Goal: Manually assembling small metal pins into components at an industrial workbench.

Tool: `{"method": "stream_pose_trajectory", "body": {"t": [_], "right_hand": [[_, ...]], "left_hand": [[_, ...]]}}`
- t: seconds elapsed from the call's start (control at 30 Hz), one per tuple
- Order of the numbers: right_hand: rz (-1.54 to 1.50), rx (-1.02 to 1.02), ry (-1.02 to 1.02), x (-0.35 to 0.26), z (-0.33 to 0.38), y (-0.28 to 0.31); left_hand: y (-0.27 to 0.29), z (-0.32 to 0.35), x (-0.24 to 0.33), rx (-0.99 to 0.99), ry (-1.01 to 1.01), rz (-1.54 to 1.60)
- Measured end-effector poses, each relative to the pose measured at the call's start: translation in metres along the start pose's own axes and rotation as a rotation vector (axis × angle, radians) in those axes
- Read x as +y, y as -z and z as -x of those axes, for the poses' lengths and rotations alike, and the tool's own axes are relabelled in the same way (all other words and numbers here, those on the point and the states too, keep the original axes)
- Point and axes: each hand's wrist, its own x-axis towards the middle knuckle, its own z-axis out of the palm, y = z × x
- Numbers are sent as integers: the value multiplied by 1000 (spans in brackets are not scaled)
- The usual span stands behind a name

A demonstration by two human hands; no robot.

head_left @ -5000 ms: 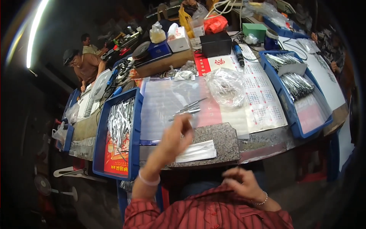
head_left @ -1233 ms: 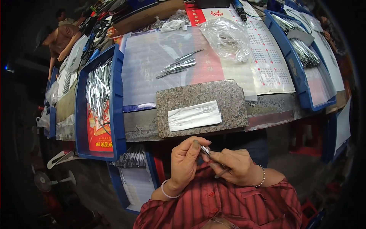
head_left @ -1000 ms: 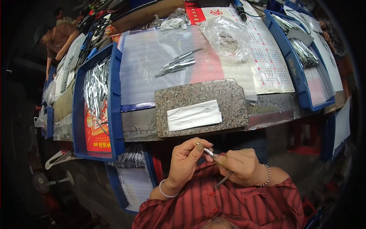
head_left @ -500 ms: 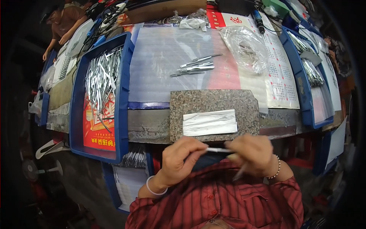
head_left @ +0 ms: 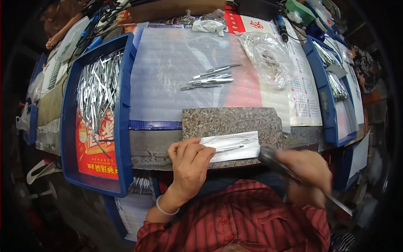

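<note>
Pinning a thin metal piece on white paper w/ left hand, fingertips pressed at its left end. Long axis runs left-right, tip toward right hand. Right hand blurred, closed round a dark-handled tool, tool head just beside paper's right edge. Hands apart, piece between them; left is nearer, touching. Paper lies on granite slab at bench edge. Beyond: few finished pieces on foam sheet, blue tray of blanks to the left.
</note>
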Motion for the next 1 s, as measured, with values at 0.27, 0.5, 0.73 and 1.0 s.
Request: {"method": "stream_pose_trajectory", "body": {"t": [0.27,0.5,0.73,1.0], "right_hand": [[-447,375,-233,12,-69,-64],[-201,603,27,-1,-65,-37],[-264,330,34,-7,-107,-73],[-235,434,75,-23,-109,-48]], "left_hand": [[-3,-4,-3,-30,-13,45],[-2,-4,-2,-23,-20,50],[6,-4,-4,-40,-6,63],[18,3,-17,-11,57,50]]}}
